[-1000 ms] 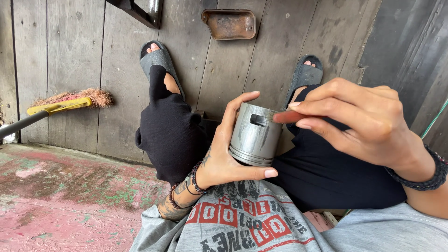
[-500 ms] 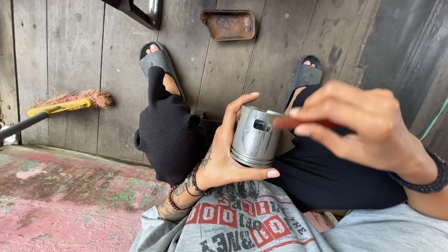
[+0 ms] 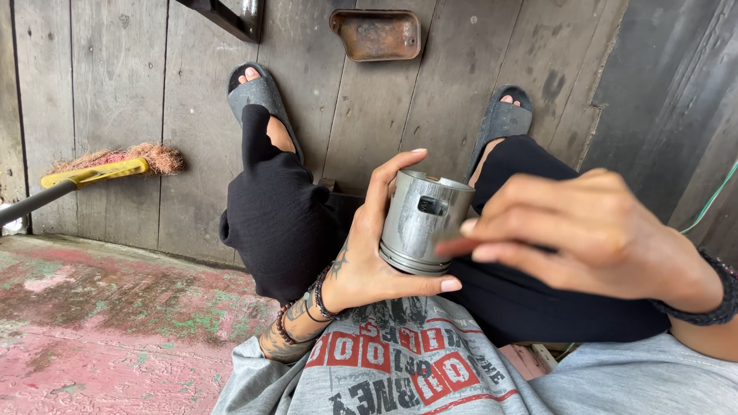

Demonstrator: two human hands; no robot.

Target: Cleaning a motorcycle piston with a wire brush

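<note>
Head view. The left hand (image 3: 369,261) grips a metal piston (image 3: 425,221), fingers curled behind it and the thumb laid under its lower edge; the grip is clamped on the piston. The piston stands nearly upright above the person's lap, between the knees, with its open top tilted slightly away and a dark slot showing in its side wall.

The right hand (image 3: 592,234) is at the piston's right side, fingers bunched together and blurred. A thin reddish object shows at the fingertips, touching or just short of the piston wall; whether the grip is pinched on it cannot be told.

Compared with the frame half a second earlier, the right hand has dropped from the piston's top rim to its lower half. The left hand and piston have held their place.

On the plank floor: a grey sandal (image 3: 260,96) on the left foot and another sandal (image 3: 501,119) on the right foot. A rusty tray (image 3: 377,34) lies near the floor's far edge. A broom (image 3: 108,169) with a yellow head lies toward the left edge. A worn concrete slab (image 3: 115,323) fills the near left corner.
</note>
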